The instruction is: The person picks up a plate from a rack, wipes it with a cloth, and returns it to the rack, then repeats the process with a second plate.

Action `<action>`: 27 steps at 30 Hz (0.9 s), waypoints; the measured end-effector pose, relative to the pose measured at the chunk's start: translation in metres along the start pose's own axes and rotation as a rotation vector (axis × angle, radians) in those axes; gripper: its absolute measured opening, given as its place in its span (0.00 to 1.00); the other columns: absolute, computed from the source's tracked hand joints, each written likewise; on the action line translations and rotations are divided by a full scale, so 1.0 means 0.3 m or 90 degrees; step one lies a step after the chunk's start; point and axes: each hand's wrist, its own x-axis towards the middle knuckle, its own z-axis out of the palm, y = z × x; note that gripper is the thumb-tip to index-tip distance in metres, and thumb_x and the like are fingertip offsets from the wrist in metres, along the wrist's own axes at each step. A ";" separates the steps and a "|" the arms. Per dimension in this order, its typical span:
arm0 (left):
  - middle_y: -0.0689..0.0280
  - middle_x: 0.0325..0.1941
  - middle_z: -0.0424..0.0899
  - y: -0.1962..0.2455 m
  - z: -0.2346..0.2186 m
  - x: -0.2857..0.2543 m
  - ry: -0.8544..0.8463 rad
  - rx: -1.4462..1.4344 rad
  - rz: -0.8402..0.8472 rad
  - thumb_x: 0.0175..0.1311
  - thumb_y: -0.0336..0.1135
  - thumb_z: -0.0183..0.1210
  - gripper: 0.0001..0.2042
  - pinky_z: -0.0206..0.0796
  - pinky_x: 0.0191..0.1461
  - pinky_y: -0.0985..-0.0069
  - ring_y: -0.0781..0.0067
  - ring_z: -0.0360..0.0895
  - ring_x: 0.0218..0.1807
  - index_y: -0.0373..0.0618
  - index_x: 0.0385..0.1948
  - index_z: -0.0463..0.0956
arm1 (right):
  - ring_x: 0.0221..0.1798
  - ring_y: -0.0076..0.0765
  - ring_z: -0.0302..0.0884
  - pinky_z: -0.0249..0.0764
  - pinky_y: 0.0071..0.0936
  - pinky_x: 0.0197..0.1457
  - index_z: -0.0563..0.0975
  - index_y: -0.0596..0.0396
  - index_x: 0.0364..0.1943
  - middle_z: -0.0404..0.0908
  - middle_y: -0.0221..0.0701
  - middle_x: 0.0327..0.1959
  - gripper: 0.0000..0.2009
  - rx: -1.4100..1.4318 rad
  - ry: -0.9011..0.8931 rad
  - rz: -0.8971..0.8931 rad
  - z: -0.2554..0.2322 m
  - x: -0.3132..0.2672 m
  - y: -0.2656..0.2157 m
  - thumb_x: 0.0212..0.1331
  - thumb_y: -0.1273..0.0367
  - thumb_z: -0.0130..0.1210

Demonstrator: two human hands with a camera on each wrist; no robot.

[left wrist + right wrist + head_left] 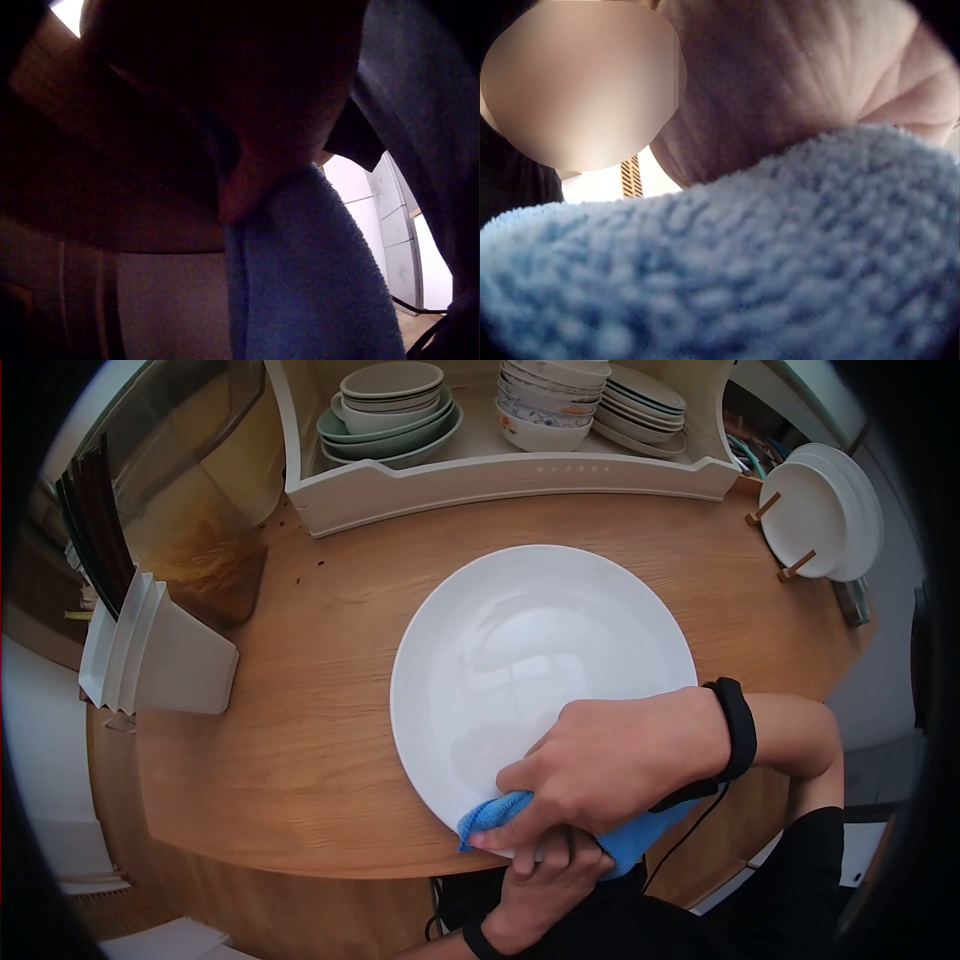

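Note:
A large white plate [530,660] lies face up on the wooden table, its near rim at the table's front edge. Over that rim, my right hand [620,760] grips a blue cloth [495,812], with one fold of it against the plate's edge. Just below, my left hand [555,885] holds the near rim with curled fingers, partly hidden by the right hand. More of the cloth hangs down beside the left hand [285,127] in the dark left wrist view. Fuzzy blue cloth [727,262] fills the lower right wrist view, against the palm of the right hand [780,82].
A cream rack [520,485] with stacked bowls [390,420] and plates [640,415] stands at the back. White plates [815,515] lean in a wooden holder at right. On the left are nested white containers [170,645], dark chopsticks [95,530] and a clear bin [200,510].

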 end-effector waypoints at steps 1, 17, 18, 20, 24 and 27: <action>0.68 0.50 0.65 0.000 -0.002 -0.001 0.000 -0.008 0.000 0.55 0.45 0.60 0.13 0.50 0.63 0.59 0.67 0.64 0.59 0.63 0.42 0.71 | 0.35 0.43 0.83 0.78 0.36 0.30 0.76 0.35 0.65 0.74 0.34 0.36 0.22 -0.036 0.014 -0.003 0.000 0.004 0.001 0.66 0.65 0.54; 0.64 0.53 0.69 0.016 -0.039 0.032 -0.036 0.074 -0.025 0.69 0.42 0.56 0.18 0.55 0.69 0.63 0.70 0.69 0.64 0.52 0.58 0.73 | 0.25 0.34 0.80 0.72 0.31 0.22 0.78 0.45 0.63 0.77 0.32 0.29 0.24 -0.409 0.255 0.090 -0.052 0.085 0.121 0.60 0.70 0.55; 0.64 0.54 0.70 0.021 -0.033 0.028 -0.033 0.069 -0.029 0.70 0.42 0.56 0.18 0.55 0.70 0.62 0.70 0.69 0.64 0.51 0.58 0.72 | 0.25 0.34 0.80 0.72 0.31 0.22 0.78 0.45 0.63 0.77 0.32 0.29 0.24 -0.410 0.256 0.091 -0.053 0.084 0.129 0.60 0.70 0.55; 0.63 0.55 0.70 0.030 -0.024 0.013 -0.028 0.066 -0.029 0.70 0.42 0.56 0.18 0.55 0.71 0.62 0.70 0.68 0.65 0.50 0.59 0.72 | 0.23 0.35 0.81 0.72 0.32 0.22 0.77 0.48 0.64 0.77 0.31 0.26 0.25 -0.422 0.261 0.183 -0.058 0.082 0.139 0.59 0.70 0.55; 0.60 0.60 0.71 0.041 -0.042 0.033 -0.011 0.009 -0.064 0.71 0.40 0.54 0.19 0.57 0.71 0.60 0.65 0.67 0.68 0.48 0.61 0.71 | 0.24 0.37 0.81 0.73 0.35 0.23 0.74 0.50 0.67 0.80 0.36 0.26 0.27 -0.424 0.266 0.283 -0.057 0.068 0.140 0.59 0.71 0.55; 0.56 0.64 0.71 0.032 -0.043 0.022 0.008 -0.026 -0.081 0.72 0.39 0.51 0.20 0.57 0.70 0.58 0.58 0.66 0.71 0.48 0.63 0.71 | 0.25 0.42 0.82 0.74 0.39 0.26 0.74 0.47 0.68 0.82 0.37 0.27 0.28 -0.393 0.269 0.348 -0.068 0.050 0.145 0.59 0.72 0.54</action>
